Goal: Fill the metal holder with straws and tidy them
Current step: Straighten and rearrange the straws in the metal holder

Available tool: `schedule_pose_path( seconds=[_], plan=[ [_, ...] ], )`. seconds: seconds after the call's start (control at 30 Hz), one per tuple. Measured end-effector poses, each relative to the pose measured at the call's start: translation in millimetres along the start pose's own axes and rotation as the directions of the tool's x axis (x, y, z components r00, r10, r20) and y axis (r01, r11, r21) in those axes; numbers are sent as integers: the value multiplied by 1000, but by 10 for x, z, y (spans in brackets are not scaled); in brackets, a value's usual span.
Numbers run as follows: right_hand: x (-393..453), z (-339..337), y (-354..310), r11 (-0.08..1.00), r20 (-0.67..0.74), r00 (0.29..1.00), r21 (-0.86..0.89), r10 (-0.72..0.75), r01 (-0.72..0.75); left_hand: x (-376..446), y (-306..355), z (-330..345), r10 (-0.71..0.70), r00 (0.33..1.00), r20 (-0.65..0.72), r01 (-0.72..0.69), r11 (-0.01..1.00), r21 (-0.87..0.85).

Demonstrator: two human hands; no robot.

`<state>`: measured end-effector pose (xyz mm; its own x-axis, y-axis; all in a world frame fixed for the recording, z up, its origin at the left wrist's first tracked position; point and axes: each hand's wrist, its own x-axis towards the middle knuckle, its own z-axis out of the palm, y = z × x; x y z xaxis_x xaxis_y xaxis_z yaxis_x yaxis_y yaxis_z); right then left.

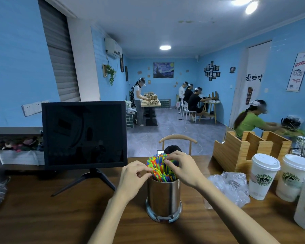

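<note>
Forearms reach in from the bottom edge, and I see both hands meet over the holder, a shiny metal cylinder with a wider foot, upright on the counter near its front middle. Straws in green, yellow, orange and blue pack it and splay out above the rim, leaning toward the far side. My left hand pinches straw tips at the bundle's left edge with thumb and fingertips pressed together. My right hand curls over the top right of the bundle, fingers bent onto the straw ends, pinching a few.

Dark wood counter runs the full width. Left of the holder stands a black monitor on splayed legs; right lies a crumpled plastic bag, then lidded cups and a wooden organizer behind them. Bare counter lies in front of the holder and on either side of it.

Beyond is a blue-walled room with people at tables
</note>
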<state>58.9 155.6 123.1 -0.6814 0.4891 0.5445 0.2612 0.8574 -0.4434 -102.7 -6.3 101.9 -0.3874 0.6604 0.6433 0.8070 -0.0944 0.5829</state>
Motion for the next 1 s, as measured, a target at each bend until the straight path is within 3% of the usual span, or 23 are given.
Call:
schedule_pose_path(
  seconds=[0.3,0.53,0.63,0.7,0.8,0.93,1.0],
  plan=[
    [-60,53,-80,999,51,998,34,-29,27,-25,26,-26,2,999,-45,3,992,126],
    [-49,16,-75,999,63,998,26,-23,21,73,126,-146,-48,999,-16,48,998,27],
    [-63,-18,-85,998,42,999,59,-10,7,117,206,-219,-103,993,-59,94,985,-144],
    [-88,-37,-118,997,43,999,83,-9,6,202,279,-354,-187,968,-166,113,919,-377],
    [-157,-8,-180,998,86,996,56,-27,22,345,418,-610,-313,893,-323,13,736,-677],
    [-174,-15,-262,990,82,996,137,-35,23,462,559,-755,-434,841,-323,-48,536,-843],
    [-154,-48,-311,939,68,997,343,-24,-1,467,544,-730,-495,817,-297,-46,456,-889]
  ],
)
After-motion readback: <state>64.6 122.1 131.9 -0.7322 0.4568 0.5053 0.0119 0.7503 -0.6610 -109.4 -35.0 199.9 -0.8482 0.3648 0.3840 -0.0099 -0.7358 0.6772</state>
